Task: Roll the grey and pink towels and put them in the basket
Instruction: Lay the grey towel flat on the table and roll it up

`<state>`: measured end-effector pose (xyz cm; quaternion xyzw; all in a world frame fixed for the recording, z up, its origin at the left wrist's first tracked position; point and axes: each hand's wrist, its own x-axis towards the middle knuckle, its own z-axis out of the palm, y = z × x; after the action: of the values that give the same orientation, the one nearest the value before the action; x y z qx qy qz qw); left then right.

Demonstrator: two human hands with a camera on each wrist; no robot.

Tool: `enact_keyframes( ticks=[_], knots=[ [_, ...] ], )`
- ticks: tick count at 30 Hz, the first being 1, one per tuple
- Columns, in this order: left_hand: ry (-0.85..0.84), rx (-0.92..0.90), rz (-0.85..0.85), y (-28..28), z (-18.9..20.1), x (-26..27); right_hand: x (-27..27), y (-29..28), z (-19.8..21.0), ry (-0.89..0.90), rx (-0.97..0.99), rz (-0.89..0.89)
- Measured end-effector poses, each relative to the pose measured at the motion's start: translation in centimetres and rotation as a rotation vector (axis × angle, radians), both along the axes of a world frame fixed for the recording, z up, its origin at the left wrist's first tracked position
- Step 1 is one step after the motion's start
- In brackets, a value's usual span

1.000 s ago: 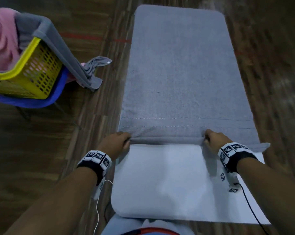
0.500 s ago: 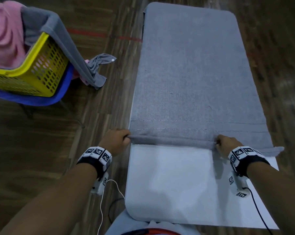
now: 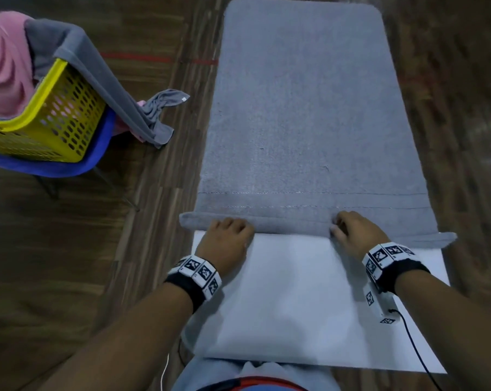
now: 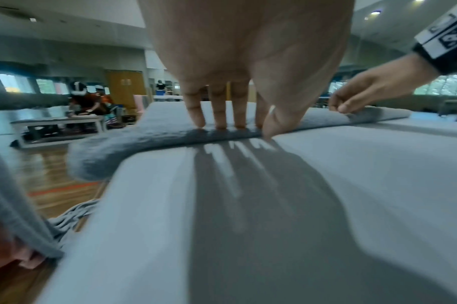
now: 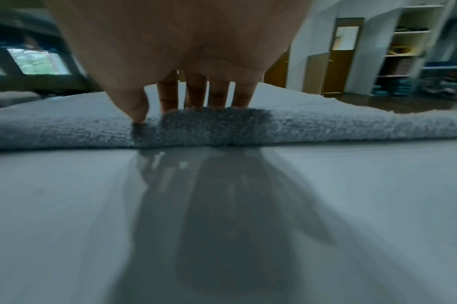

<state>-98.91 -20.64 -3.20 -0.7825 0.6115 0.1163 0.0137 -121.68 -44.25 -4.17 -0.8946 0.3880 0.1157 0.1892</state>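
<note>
A grey towel [image 3: 303, 108] lies flat along the white table [image 3: 289, 292]; its near end is turned into a thin roll [image 3: 289, 225]. My left hand [image 3: 233, 225] grips the roll near its left end, fingers on top and thumb at the near edge [image 4: 235, 129]. My right hand [image 3: 340, 227] grips it further right, thumb on the near face and fingers over the top [image 5: 186, 115]. Both roll ends stick out past my hands. At the far left a yellow basket [image 3: 61, 122] holds a pink towel [image 3: 4, 66], with another grey towel [image 3: 97, 80] draped over its rim.
The basket sits on a blue seat [image 3: 69, 170] left of the table, on a wooden floor [image 3: 55, 263]. A black cable [image 3: 416, 348] trails from my right wrist over the table's near right corner. People work at a low table [image 4: 58, 121] far behind.
Both hands have shifted inward along the towel's near end, and the rolled edge has turned over a little further. The roll's left end now juts past my left hand.
</note>
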Motion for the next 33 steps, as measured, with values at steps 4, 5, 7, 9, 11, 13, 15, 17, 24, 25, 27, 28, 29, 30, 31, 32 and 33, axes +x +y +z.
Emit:
enact_keyframes(
  ticks=[4, 5, 7, 9, 11, 13, 15, 17, 24, 25, 27, 28, 29, 30, 31, 32, 33],
  knots=[
    [-0.154, 0.154, 0.181, -2.6, 0.7, -4.0, -4.2, -1.6, 0.0, 0.060, -0.100, 0.276],
    [-0.184, 0.188, 0.207, -3.3, 0.9, -4.4, -5.3, -2.4, 0.1, 0.067, -0.129, 0.298],
    [-0.227, 0.263, 0.249, -4.7, 1.2, -5.0, -7.7, -4.2, 0.1, 0.079, -0.162, 0.281],
    [-0.242, 0.327, 0.302, -6.1, 1.3, -5.5, -10.0, -6.2, 0.0, 0.110, -0.184, 0.264],
    [-0.233, 0.388, 0.377, -7.5, 1.3, -6.0, -12.1, -8.2, -0.1, 0.124, -0.191, 0.250],
    [-0.213, 0.443, 0.448, -8.6, 1.1, -6.6, -13.8, -10.1, 0.1, 0.135, -0.193, 0.234],
    [-0.222, 0.488, 0.488, -9.4, 0.8, -7.2, -15.0, -11.9, 0.5, 0.171, -0.211, 0.237],
    [-0.238, 0.508, 0.506, -9.7, 0.6, -7.6, -16.1, -13.5, 0.9, 0.206, -0.221, 0.236],
    [-0.216, 0.542, 0.570, -10.4, 1.1, -8.1, -18.5, -18.2, 1.2, 0.262, -0.165, 0.069],
    [-0.211, 0.540, 0.582, -10.4, 1.1, -8.2, -18.7, -18.7, 1.2, 0.239, -0.135, 0.000],
    [-0.198, 0.549, 0.603, -10.5, 1.3, -8.3, -18.8, -19.3, 1.3, 0.227, -0.054, -0.126],
    [-0.190, 0.552, 0.611, -10.5, 1.3, -8.3, -18.8, -19.6, 1.2, 0.228, -0.037, -0.174],
    [-0.183, 0.551, 0.618, -10.5, 1.4, -8.3, -18.9, -19.7, 1.1, 0.228, -0.046, -0.219],
    [-0.178, 0.548, 0.623, -10.5, 1.4, -8.2, -19.0, -19.7, 0.9, 0.213, -0.077, -0.256],
    [-0.175, 0.546, 0.626, -10.4, 1.5, -8.2, -19.0, -19.6, 0.6, 0.171, -0.119, -0.277],
    [-0.173, 0.545, 0.629, -10.4, 1.5, -8.1, -19.0, -19.2, 0.2, 0.100, -0.153, -0.275],
    [-0.171, 0.544, 0.631, -10.3, 1.5, -8.2, -18.8, -18.6, -0.2, 0.007, -0.164, -0.249]
  ],
)
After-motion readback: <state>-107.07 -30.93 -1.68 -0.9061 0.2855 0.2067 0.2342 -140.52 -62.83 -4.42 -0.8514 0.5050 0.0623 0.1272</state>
